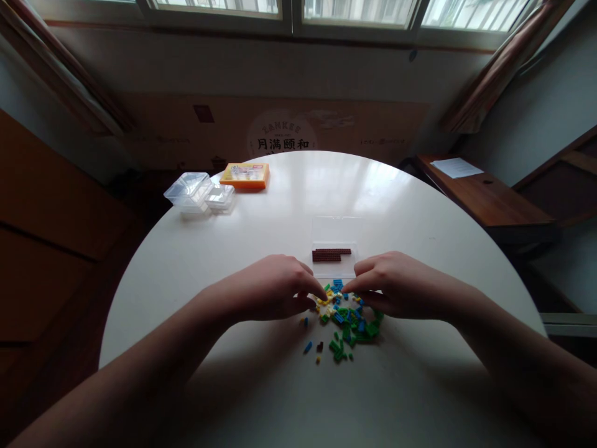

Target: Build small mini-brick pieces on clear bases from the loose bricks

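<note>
A loose pile of small toy building bricks (351, 325) in green, blue, yellow and pale colours lies on the white table. From the left, my left hand (284, 287) reaches into the pile, its index finger stretched down to the yellow bricks (323, 302) and its thumb apart. My right hand (389, 285) comes in opposite, index finger extended by the blue bricks (337, 284), other fingers partly curled. I see nothing held in either hand. Just beyond them, dark brown bricks (327, 256) lie in rows inside an open clear plastic box (333, 270).
Clear plastic containers (187, 191) stand at the table's far left, beside an orange box (245, 176). A few stray bricks (308, 347) lie nearer me. On the right, a wooden side table (494, 202) carries paper sheets (457, 167). The round white table (196, 249) curves away toward the window wall.
</note>
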Demonstrator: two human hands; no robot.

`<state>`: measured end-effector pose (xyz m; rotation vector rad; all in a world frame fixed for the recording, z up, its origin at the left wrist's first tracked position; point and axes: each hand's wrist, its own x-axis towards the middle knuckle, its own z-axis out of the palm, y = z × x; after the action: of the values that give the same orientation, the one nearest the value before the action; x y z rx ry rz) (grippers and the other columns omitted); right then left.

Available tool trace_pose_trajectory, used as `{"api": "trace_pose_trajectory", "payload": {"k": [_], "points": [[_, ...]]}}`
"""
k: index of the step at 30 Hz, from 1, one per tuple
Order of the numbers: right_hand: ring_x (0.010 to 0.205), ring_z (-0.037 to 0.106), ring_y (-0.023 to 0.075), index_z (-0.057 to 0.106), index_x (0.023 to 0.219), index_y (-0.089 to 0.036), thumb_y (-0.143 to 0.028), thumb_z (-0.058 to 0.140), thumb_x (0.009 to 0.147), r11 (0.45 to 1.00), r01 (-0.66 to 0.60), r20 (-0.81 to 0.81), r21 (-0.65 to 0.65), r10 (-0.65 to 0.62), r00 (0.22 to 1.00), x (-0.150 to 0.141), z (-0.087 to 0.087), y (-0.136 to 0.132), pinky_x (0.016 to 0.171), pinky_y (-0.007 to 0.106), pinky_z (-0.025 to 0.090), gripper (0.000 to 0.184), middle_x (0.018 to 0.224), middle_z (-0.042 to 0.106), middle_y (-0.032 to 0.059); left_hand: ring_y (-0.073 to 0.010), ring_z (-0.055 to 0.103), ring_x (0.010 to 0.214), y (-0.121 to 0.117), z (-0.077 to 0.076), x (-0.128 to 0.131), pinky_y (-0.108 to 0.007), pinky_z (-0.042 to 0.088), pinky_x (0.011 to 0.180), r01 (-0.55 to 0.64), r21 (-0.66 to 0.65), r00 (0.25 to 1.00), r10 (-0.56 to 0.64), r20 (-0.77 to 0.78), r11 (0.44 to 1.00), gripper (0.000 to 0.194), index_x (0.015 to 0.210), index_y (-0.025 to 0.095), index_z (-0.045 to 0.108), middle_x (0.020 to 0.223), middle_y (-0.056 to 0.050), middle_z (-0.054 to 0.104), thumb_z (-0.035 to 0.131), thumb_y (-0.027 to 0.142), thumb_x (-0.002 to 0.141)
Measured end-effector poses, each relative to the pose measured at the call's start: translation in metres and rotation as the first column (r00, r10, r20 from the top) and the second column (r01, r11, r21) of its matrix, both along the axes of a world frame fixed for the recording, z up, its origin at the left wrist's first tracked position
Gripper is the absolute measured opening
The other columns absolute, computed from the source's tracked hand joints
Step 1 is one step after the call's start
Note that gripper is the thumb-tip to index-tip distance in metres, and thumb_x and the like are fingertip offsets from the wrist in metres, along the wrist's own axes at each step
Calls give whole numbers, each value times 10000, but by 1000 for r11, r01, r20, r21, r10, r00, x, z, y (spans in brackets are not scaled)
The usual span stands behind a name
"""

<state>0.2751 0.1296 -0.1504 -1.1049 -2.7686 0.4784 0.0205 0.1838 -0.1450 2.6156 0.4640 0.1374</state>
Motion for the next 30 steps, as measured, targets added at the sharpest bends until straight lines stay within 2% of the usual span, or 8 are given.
{"api": "trace_pose_trajectory", "payload": {"k": [6,11,17,25,30], "points": [[669,569,100,746,1040,-315,-153,569,840,1000,-11,-31,2,11,999,1,1,-2,603,226,336,313,810,686,-13,-110,638,647,-2,4,0,-186,438,603,49,-69,998,-52,-44,996,278,935,314,786,784,19,725,677,104,790],[726,640,96,755,1016,-325,-101,562,795,993,-37,-73,-116,28,997,-1,4,-5,668,204,402,369,886,736,-41,-123,671,721,-15,13,3,-185,464,642,139,-136,985,-152,-87,981,303,919,318,783,869,26,744,715,68,763],[715,661,113,768,1018,-316,-107,569,796,994,37,-63,-99,-43,997,0,3,-1,658,208,418,363,872,753,-26,-115,645,674,-27,13,8,-196,439,599,160,-91,980,-169,-105,983,207,810,286,764,814,37,724,769,94,731],[715,663,121,766,1050,-305,-123,562,815,996,75,-35,-49,-77,996,5,0,4,646,217,396,360,872,757,-1,-105,606,658,-26,8,11,-199,423,612,194,-41,970,-198,-140,980,148,715,222,707,807,23,689,683,111,810],[725,655,128,764,1056,-321,-130,577,808,990,76,45,-119,-71,996,0,1,4,651,219,392,364,882,758,-2,-111,610,667,-26,6,11,-205,416,616,164,-25,972,-166,-166,986,134,733,215,706,810,20,687,671,107,802]]}}
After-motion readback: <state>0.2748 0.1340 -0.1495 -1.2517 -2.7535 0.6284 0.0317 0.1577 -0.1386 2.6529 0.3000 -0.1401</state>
